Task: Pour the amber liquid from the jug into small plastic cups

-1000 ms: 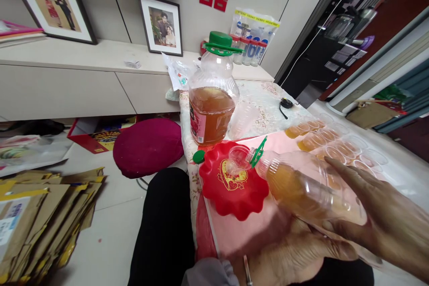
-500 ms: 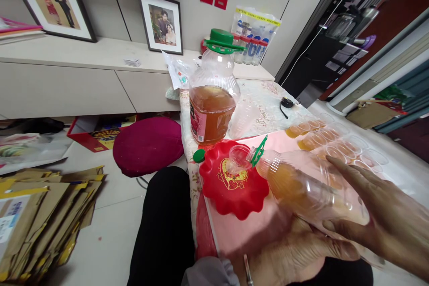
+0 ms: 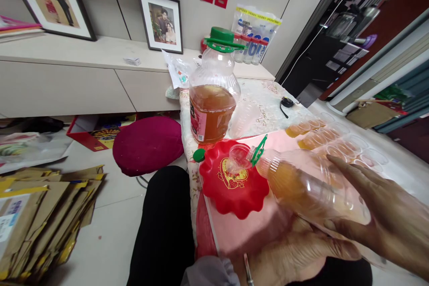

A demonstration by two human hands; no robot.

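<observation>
Tilting a clear bottle (image 3: 301, 183) toward a red scalloped dish (image 3: 241, 203), a seated person holds it with both hands. The bottle, partly filled with amber liquid, lies to the right of the dish, its open neck, ringed by a green handle (image 3: 259, 150), reaching over the dish to the rim of a small clear cup (image 3: 238, 161) within it. Whether liquid is flowing cannot be told. The left hand (image 3: 295, 250), nearer the viewer than the dish and to its right, supports the bottle from below; its fingers are partly hidden, the thumb extended. The right hand (image 3: 382, 210), farther right of the dish, grips the bottle near its base, forefinger and thumb spread around the wall. A green cap (image 3: 199, 155) sits just beside the dish's left edge. Directly behind the dish stands a large jug (image 3: 213, 111) of amber liquid, green-lidded; clear plastic cups (image 3: 246, 117) lie beside it, also behind the dish. Rows of filled cups (image 3: 326, 140) stand to the right of the dish and beyond it. A maroon stool (image 3: 147, 145) occupies the floor left of the dish.
</observation>
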